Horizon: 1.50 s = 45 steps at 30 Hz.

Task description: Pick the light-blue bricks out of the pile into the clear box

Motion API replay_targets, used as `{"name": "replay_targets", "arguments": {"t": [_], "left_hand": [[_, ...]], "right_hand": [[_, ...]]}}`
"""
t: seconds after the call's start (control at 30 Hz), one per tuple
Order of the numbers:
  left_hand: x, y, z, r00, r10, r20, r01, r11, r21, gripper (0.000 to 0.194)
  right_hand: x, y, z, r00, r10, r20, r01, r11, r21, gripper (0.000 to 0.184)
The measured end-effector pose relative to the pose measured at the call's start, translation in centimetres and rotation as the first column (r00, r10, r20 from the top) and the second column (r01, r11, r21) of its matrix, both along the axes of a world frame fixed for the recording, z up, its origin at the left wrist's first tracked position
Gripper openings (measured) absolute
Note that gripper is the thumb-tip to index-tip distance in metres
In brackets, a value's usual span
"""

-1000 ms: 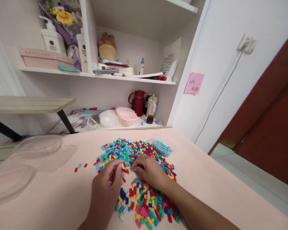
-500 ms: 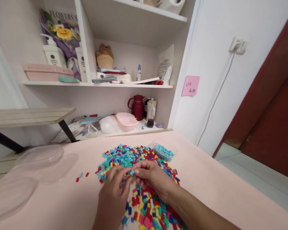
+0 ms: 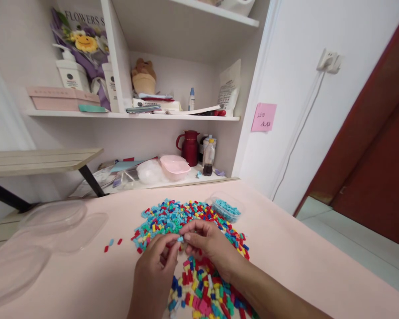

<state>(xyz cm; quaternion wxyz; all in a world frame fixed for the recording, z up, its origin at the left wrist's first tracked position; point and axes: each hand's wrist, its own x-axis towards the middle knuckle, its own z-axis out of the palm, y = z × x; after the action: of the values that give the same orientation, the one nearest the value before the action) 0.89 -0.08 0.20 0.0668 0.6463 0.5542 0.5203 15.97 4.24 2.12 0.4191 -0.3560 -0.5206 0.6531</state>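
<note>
My left hand point(image 3: 155, 261) and my right hand point(image 3: 210, 243) meet above the pile of toy bricks. A small light-blue toy brick point(image 3: 180, 239) sits between their fingertips, with thumb and index finger of each hand pinched on it. Whether it is one piece or two joined ones is too small to tell. Around and behind the hands spreads a heap of small bricks point(image 3: 168, 217), mostly light blue on the left and mixed red, yellow and blue to the right. More mixed bricks point(image 3: 202, 288) lie nearer to me, partly hidden by my right forearm.
A clear plastic tub point(image 3: 228, 217) of light-blue bricks stands behind the heap on the right. Clear empty containers point(image 3: 56, 213) and a lid point(image 3: 83, 232) lie at the left. A few stray bricks point(image 3: 111, 243) are beside them. A shelf unit point(image 3: 182, 116) rises behind the table.
The fingertips of both hands have drawn closer around the light-blue brick, and my left fingers have curled in slightly. The view has shifted a little.
</note>
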Motion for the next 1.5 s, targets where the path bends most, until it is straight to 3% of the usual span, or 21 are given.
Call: {"name": "replay_targets", "arguments": {"t": [0.27,0.47,0.63,1.07,1.37,1.5], "left_hand": [[-0.2,0.1,-0.1,0.975,-0.017,0.221,0.048,0.99,-0.133,0.021],[0.1,-0.3,0.2,0.968,-0.034,0.25,0.068,0.989,-0.129,0.021],[0.1,-0.1,0.1,0.97,-0.021,0.241,0.06,0.986,-0.158,0.023],[0.2,-0.2,-0.2,0.942,-0.046,0.331,0.108,0.979,-0.171,0.024],[0.6,-0.6,0.2,0.924,0.028,0.381,0.066,0.97,-0.233,0.028],[0.8,-0.5,0.0,0.907,0.005,0.421,0.108,0.964,-0.243,0.034]], "right_hand": [[-0.4,-0.5,-0.2,0.987,-0.068,0.145,0.024,0.958,0.287,0.023],[-0.4,-0.9,0.4,0.96,-0.189,0.208,0.116,0.94,0.32,0.011],[-0.4,-1.0,0.6,0.949,-0.21,0.237,0.101,0.91,0.401,0.011],[-0.4,-0.9,0.4,0.969,-0.183,0.167,0.135,0.955,0.264,0.017],[-0.5,-1.5,1.1,0.961,-0.219,0.169,0.165,0.944,0.285,0.022],[-0.3,-1.0,1.1,0.956,-0.222,0.193,0.153,0.936,0.318,0.023]]}}
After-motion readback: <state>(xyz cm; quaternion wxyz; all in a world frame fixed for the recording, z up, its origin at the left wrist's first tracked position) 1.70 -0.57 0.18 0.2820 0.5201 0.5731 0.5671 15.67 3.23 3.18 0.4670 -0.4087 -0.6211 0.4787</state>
